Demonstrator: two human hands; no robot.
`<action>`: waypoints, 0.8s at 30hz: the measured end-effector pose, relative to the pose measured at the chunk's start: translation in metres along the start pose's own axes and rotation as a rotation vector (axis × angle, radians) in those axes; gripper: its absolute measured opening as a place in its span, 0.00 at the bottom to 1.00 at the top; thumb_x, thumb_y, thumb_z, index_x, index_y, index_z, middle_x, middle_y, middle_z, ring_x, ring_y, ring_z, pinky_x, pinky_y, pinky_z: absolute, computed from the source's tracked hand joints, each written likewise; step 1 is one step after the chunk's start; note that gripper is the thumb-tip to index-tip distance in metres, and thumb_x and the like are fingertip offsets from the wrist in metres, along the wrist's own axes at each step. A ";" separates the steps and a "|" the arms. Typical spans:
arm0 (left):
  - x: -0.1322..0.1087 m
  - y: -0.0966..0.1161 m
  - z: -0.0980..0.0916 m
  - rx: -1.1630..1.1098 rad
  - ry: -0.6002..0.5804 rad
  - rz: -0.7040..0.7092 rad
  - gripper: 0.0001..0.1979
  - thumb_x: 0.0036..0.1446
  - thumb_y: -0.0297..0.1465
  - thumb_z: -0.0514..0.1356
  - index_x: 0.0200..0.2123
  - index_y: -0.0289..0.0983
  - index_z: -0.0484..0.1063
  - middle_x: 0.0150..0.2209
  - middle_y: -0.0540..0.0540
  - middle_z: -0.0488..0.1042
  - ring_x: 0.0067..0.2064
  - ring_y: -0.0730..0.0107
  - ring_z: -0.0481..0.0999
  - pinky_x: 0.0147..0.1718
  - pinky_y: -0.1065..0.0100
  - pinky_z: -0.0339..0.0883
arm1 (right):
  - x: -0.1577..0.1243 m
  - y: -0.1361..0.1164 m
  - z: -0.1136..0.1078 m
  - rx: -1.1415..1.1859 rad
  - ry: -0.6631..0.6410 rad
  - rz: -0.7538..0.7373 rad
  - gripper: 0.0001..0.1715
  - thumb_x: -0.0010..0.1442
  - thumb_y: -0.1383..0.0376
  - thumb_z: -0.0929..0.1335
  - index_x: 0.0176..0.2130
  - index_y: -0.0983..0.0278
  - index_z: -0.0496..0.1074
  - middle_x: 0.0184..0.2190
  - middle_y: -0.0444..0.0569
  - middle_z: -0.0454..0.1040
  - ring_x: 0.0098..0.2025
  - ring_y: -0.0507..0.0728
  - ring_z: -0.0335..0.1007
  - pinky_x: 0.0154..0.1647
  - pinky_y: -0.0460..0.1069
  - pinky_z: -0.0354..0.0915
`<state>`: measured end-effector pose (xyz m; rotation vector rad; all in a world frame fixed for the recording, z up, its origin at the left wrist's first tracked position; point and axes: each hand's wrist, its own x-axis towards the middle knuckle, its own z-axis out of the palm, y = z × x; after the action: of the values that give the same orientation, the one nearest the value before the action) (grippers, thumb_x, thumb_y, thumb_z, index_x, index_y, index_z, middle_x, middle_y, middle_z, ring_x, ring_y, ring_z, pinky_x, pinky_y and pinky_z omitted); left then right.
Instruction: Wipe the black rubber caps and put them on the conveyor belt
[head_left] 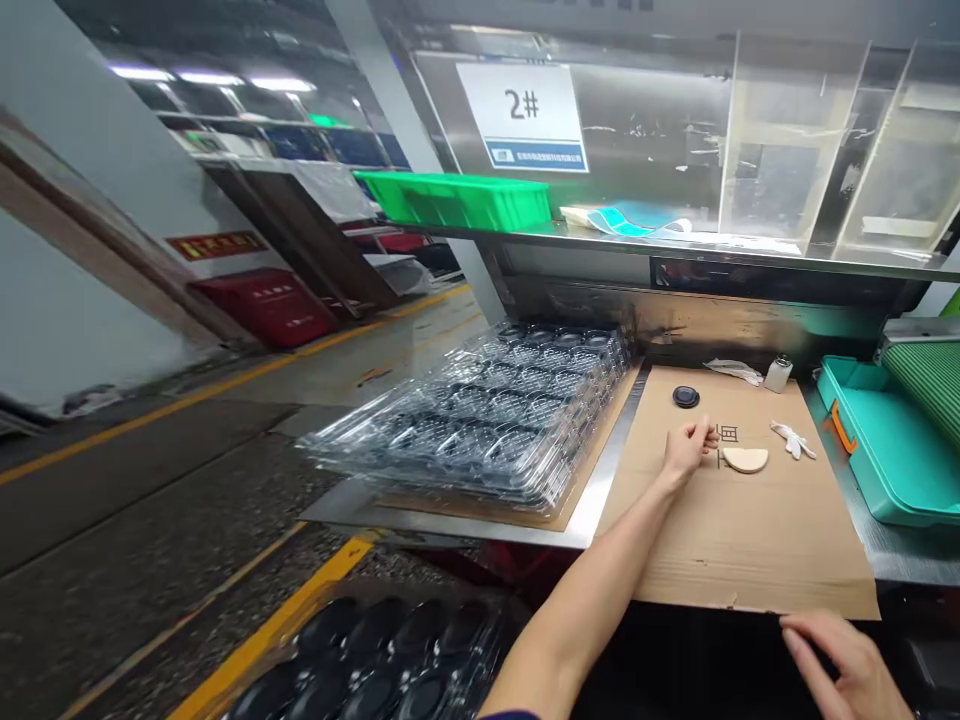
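My left hand (685, 450) is over the cardboard sheet (720, 540), its fingers curled together. Whatever may be between those fingertips is too small to make out. Just beyond it lies a round black disc-shaped part (685, 397). Right of the hand, close to its fingers, is a pale half-round pad (745, 460). My right hand (844, 660) is low at the right, near the front edge of the cardboard. Its fingers extend loosely with the thumb apart, and it holds nothing visible.
Stacked clear plastic trays with black round parts (495, 420) stand left; another such tray (375, 660) sits lower. A crumpled white glove (793, 440), small bottle (778, 374) and teal bin (900, 450) are right. A green bin (465, 203) rests on the shelf (675, 245).
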<state>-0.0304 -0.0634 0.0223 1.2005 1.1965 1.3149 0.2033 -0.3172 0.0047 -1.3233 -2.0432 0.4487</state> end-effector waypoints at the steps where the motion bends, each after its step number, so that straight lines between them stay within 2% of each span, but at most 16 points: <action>1: 0.019 -0.004 0.006 -0.058 0.011 -0.023 0.30 0.63 0.56 0.59 0.33 0.32 0.77 0.33 0.37 0.82 0.30 0.68 0.80 0.31 0.70 0.71 | 0.030 -0.002 -0.015 -0.023 -0.004 -0.002 0.16 0.71 0.53 0.67 0.44 0.57 0.83 0.39 0.52 0.85 0.40 0.59 0.83 0.42 0.49 0.78; 4: 0.047 -0.020 0.013 -0.112 -0.021 -0.025 0.31 0.63 0.57 0.58 0.35 0.32 0.77 0.32 0.39 0.81 0.28 0.72 0.77 0.30 0.71 0.69 | 0.137 0.002 -0.037 -0.112 -0.088 -0.011 0.20 0.73 0.53 0.64 0.44 0.59 0.82 0.39 0.52 0.84 0.40 0.59 0.80 0.43 0.51 0.76; 7: 0.044 -0.033 0.011 -0.085 -0.130 -0.002 0.24 0.60 0.51 0.63 0.30 0.34 0.78 0.29 0.42 0.80 0.27 0.71 0.75 0.29 0.70 0.66 | 0.269 0.019 -0.028 -0.260 -0.152 -0.060 0.23 0.72 0.53 0.62 0.36 0.59 0.80 0.32 0.50 0.81 0.35 0.59 0.76 0.39 0.52 0.72; 9: 0.037 -0.034 0.009 0.000 -0.156 0.037 0.19 0.60 0.45 0.63 0.29 0.35 0.80 0.27 0.45 0.79 0.27 0.70 0.74 0.30 0.69 0.65 | 0.362 0.030 -0.007 -0.364 -0.148 -0.092 0.19 0.70 0.57 0.64 0.39 0.61 0.81 0.37 0.52 0.82 0.39 0.59 0.76 0.43 0.52 0.71; 11: 0.031 -0.032 0.008 0.090 -0.140 0.040 0.17 0.62 0.42 0.60 0.33 0.36 0.83 0.25 0.46 0.79 0.27 0.70 0.73 0.29 0.68 0.63 | 0.446 0.036 0.021 -0.468 -0.143 -0.120 0.18 0.67 0.61 0.66 0.49 0.65 0.80 0.49 0.57 0.81 0.45 0.60 0.77 0.50 0.52 0.70; 12: 0.030 -0.030 0.008 0.120 -0.134 0.022 0.17 0.63 0.42 0.59 0.35 0.36 0.84 0.24 0.47 0.78 0.26 0.70 0.72 0.28 0.68 0.61 | 0.483 0.036 0.037 -0.530 -0.119 -0.095 0.21 0.67 0.62 0.66 0.56 0.66 0.78 0.54 0.60 0.79 0.49 0.61 0.77 0.53 0.53 0.70; 14: 0.029 -0.028 0.008 0.142 -0.126 -0.028 0.19 0.64 0.42 0.58 0.37 0.37 0.85 0.22 0.48 0.75 0.24 0.70 0.68 0.26 0.67 0.58 | 0.542 0.033 0.067 -0.627 -0.155 -0.036 0.30 0.67 0.62 0.68 0.66 0.66 0.71 0.61 0.64 0.75 0.54 0.64 0.76 0.54 0.54 0.70; 16: 0.029 -0.027 0.008 0.150 -0.126 -0.051 0.19 0.64 0.43 0.58 0.36 0.37 0.85 0.20 0.50 0.72 0.22 0.71 0.64 0.24 0.67 0.55 | 0.580 0.026 0.091 -0.668 -0.214 0.021 0.32 0.67 0.61 0.69 0.67 0.64 0.70 0.59 0.63 0.76 0.55 0.66 0.76 0.53 0.55 0.70; 19: 0.030 -0.028 0.006 0.153 -0.125 -0.042 0.19 0.64 0.43 0.58 0.34 0.38 0.84 0.19 0.52 0.68 0.22 0.72 0.60 0.24 0.66 0.52 | 0.605 0.020 0.108 -0.645 -0.270 0.048 0.22 0.69 0.61 0.69 0.59 0.62 0.78 0.51 0.58 0.82 0.50 0.64 0.78 0.51 0.54 0.70; 21: 0.030 -0.028 0.005 0.150 -0.123 -0.037 0.19 0.63 0.43 0.58 0.34 0.37 0.84 0.19 0.52 0.67 0.22 0.73 0.61 0.24 0.67 0.53 | 0.603 0.021 0.103 -0.626 -0.280 0.040 0.18 0.71 0.61 0.67 0.54 0.62 0.81 0.50 0.57 0.83 0.48 0.63 0.78 0.50 0.54 0.69; 24: 0.030 -0.026 0.003 0.145 -0.121 -0.041 0.18 0.63 0.42 0.59 0.34 0.36 0.84 0.19 0.51 0.68 0.22 0.73 0.64 0.25 0.67 0.55 | 0.571 0.030 0.072 -0.579 -0.196 0.007 0.18 0.70 0.60 0.66 0.50 0.64 0.82 0.48 0.58 0.83 0.47 0.62 0.77 0.50 0.53 0.68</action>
<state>-0.0279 -0.0320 -0.0019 1.3324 1.2393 1.1244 0.0171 0.2144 0.1272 -1.6665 -2.4430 -0.0276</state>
